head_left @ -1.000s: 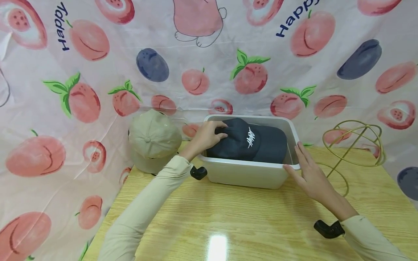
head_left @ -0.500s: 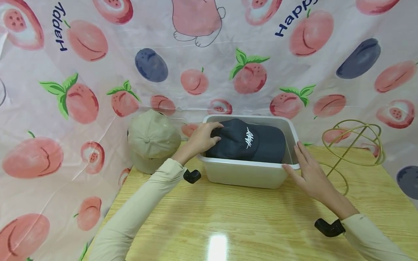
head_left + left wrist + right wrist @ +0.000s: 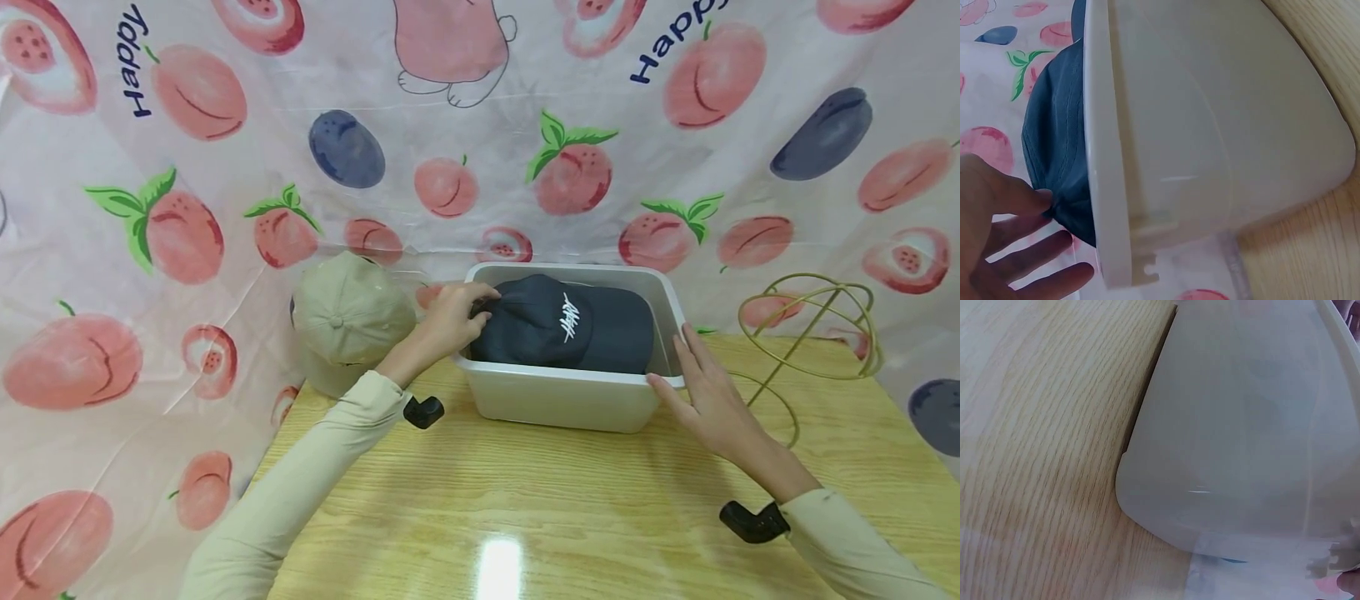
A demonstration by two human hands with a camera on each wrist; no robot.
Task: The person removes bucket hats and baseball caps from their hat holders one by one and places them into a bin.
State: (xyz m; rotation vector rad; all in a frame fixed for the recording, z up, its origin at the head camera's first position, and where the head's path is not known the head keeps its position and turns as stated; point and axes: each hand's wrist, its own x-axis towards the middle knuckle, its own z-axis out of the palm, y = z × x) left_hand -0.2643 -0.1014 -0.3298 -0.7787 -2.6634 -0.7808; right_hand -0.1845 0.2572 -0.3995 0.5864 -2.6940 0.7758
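A dark navy baseball cap (image 3: 525, 321) with white lettering lies in a pale plastic bin (image 3: 558, 404), its brim to the right. My left hand (image 3: 450, 321) is at the cap's left end, over the bin's left rim. In the left wrist view, thumb and forefinger pinch a gathered bit of the cap (image 3: 1057, 137), while the other fingers hang apart from it. My right hand (image 3: 712, 408) rests against the bin's front right corner, fingers straight along the side rim and thumb on the front rim. The right wrist view shows mostly the bin's outer wall (image 3: 1241, 444).
A beige cap (image 3: 348, 312) sits at the table's back left, beside the bin. On the right stands a gold wire stand (image 3: 787, 358). The wooden table (image 3: 600, 517) meets a fruit-printed cloth (image 3: 480, 133) behind.
My left hand has moved left, from over the navy cap's crown to its left end. The navy cap has shifted slightly left in the bin. My right hand stays at the corner.
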